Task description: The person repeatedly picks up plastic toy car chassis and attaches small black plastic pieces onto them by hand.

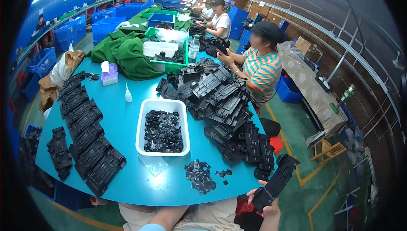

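My right hand [271, 209] is closed around the lower end of a long black plastic housing [277, 182], held tilted off the table's right front corner. Only my left forearm [167, 216] shows, coming up from the lower edge to the table's front edge; the hand itself is hidden. On the blue table in front of me lies a loose pile of small black pieces [200, 176], with a few strays beside it. Behind it stands a white tub [162, 151] holding many more such pieces. A large heap of similar black housings [220, 91] is stacked at the right.
Overlapping black housings [87, 133] form a row along the left. A clear plastic bag [154, 165], white dropper bottle [128, 92], tissue pack [109, 73] and water bottle [193, 49] are on the table. A co-worker [263, 61] in a striped shirt handles a dark part beyond the heap.
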### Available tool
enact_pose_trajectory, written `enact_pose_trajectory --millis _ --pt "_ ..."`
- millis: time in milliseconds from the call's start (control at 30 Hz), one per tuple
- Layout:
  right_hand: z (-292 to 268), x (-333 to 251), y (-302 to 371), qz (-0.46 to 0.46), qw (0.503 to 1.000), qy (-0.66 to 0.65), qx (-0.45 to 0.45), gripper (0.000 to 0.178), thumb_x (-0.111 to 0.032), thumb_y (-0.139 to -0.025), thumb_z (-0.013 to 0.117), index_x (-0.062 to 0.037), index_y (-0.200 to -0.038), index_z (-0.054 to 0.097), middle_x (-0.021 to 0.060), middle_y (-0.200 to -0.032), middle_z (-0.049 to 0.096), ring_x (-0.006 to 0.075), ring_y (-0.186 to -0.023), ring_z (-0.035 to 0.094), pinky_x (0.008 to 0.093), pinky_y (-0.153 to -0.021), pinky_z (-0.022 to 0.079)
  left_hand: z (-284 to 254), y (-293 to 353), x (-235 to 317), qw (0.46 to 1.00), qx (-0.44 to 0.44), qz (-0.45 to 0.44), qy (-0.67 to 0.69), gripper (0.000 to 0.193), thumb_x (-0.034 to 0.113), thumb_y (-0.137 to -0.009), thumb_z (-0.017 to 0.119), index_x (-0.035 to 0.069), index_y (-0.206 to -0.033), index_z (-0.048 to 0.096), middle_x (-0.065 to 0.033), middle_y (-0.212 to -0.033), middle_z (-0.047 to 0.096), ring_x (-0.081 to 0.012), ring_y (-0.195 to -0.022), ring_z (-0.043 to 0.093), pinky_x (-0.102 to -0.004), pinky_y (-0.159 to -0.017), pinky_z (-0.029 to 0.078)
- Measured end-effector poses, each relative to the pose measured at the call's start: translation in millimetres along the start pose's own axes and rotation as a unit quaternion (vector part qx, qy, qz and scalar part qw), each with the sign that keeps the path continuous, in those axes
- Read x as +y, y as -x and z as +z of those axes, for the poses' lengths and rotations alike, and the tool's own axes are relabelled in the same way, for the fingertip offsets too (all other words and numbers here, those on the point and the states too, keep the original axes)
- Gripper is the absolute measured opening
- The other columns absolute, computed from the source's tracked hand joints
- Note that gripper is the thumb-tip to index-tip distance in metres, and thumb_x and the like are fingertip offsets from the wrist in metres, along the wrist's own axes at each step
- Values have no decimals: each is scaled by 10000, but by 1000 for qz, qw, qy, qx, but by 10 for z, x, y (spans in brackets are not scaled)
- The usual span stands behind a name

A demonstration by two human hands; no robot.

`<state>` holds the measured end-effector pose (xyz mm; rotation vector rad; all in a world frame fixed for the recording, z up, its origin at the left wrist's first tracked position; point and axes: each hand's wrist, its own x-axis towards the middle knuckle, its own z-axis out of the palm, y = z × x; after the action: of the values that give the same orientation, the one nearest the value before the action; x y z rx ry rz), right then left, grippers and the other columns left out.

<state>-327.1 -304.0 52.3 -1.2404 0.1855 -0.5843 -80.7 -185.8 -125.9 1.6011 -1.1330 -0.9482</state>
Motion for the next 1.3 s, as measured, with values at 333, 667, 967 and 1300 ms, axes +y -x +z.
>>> enact_pose_trajectory --millis 333,667,967,1300 --pt "137 -96 -48 -3 999 42 -28 1102 -235 -606 882 -36 -1467 225 296 -1143 584 301 -942 629 427 -824 511 264 106 11 995 -82 18 55 405 332 -941 568 48 -1230 567 -178 -1169 618 -335 -1089 584 -422 -937 458" --pt "343 -46 -540 6 995 35 -94 1107 -186 -584 891 -20 -1461 235 231 -1197 584 228 -972 605 396 -870 473 43 1276 871 935 -323 136 -49 413 226 -910 547 -10 -1249 570 -240 -1225 586 -373 -1129 557 -417 -982 414" --pt "508 139 -855 -56 991 -5 -122 1111 -164 -577 887 -75 -1485 253 226 -1191 596 215 -957 608 362 -851 473 -1834 1196 2835 810 317 427 -248 209 162 -640 834 127 -753 661 -114 -1120 605 -315 -1078 538 -421 -898 443" --pt "304 316 -711 -60 995 -3 -85 1117 -255 -610 888 -61 -1481 215 281 -1153 585 273 -919 627 391 -784 517 -2250 148 3502 491 547 562 -378 176 128 -731 815 156 -867 706 -127 -1355 395 -289 -1292 400 -411 -1040 341"
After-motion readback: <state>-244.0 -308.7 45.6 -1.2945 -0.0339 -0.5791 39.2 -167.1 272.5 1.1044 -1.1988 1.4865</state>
